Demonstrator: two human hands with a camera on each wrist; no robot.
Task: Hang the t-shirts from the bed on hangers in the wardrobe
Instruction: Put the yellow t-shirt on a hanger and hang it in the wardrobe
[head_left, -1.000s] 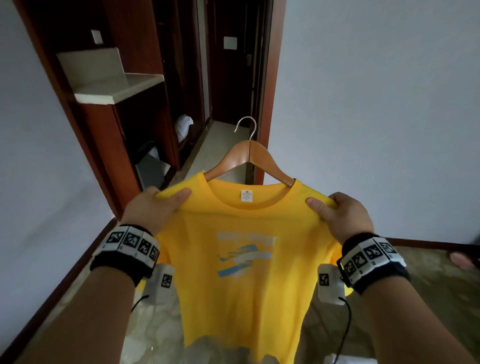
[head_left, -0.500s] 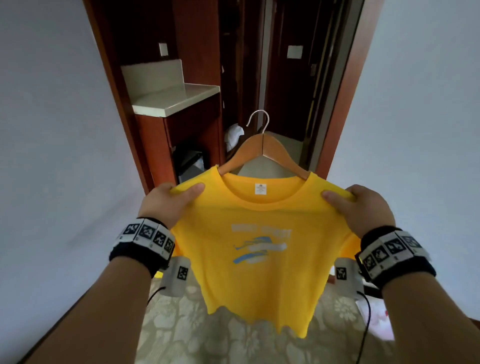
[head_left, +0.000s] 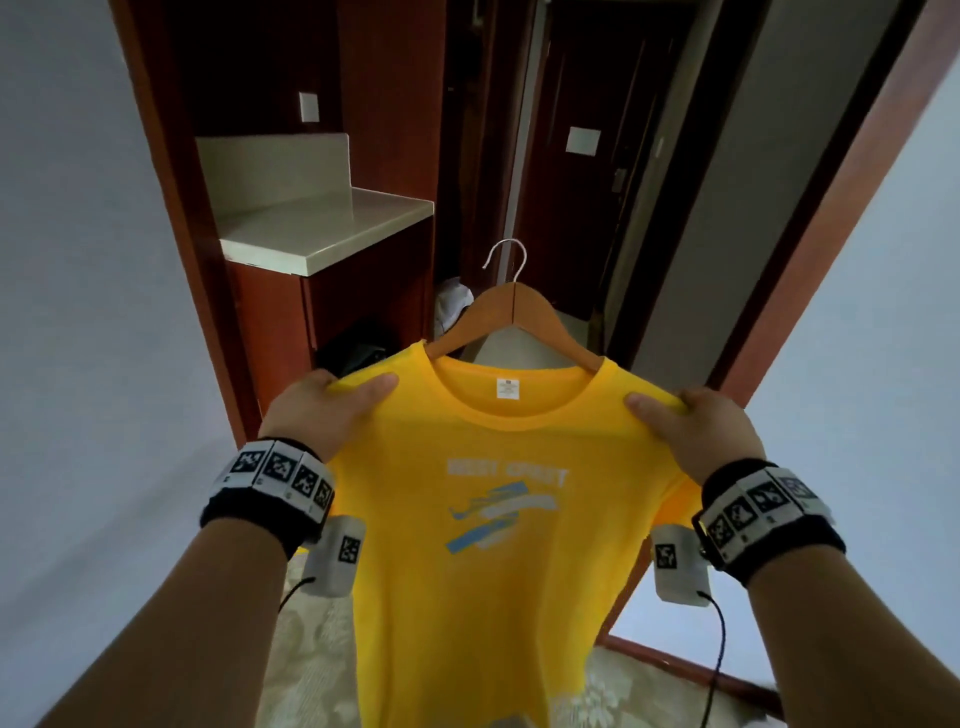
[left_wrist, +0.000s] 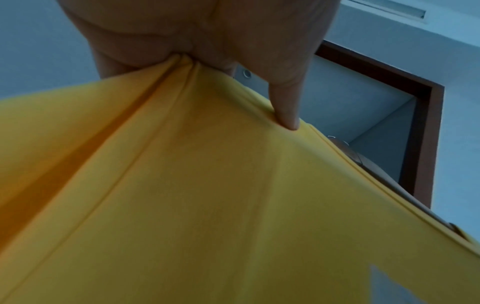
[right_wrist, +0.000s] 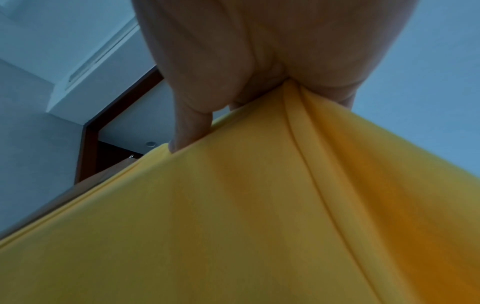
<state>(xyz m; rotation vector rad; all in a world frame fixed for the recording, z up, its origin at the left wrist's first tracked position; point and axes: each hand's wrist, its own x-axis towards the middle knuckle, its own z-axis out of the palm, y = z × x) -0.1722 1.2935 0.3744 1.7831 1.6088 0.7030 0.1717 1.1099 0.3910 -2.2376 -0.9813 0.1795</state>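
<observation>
A yellow t-shirt (head_left: 493, 545) with a white and blue print hangs on a wooden hanger (head_left: 511, 317) whose metal hook (head_left: 506, 254) points up. My left hand (head_left: 332, 400) pinches the shirt's left shoulder, thumb on the front. My right hand (head_left: 685, 421) pinches the right shoulder the same way. In the left wrist view the yellow t-shirt (left_wrist: 207, 205) bunches under my left hand (left_wrist: 207, 61). The right wrist view shows the yellow t-shirt (right_wrist: 233, 226) gathered in my right hand (right_wrist: 259, 92). The dark wooden wardrobe opening (head_left: 478, 130) lies straight ahead.
A beige counter (head_left: 322, 223) juts out at the left of the wooden unit, with a dark box (head_left: 358, 353) below it. Something white (head_left: 449, 306) sits low behind the hanger. A dark door (head_left: 587, 182) stands beyond. Pale walls flank both sides; patterned carpet (head_left: 311, 649) lies underfoot.
The view has swung left and closer to the wooden unit, which now fills the middle. Both hands keep the same hold on the shirt's shoulders.
</observation>
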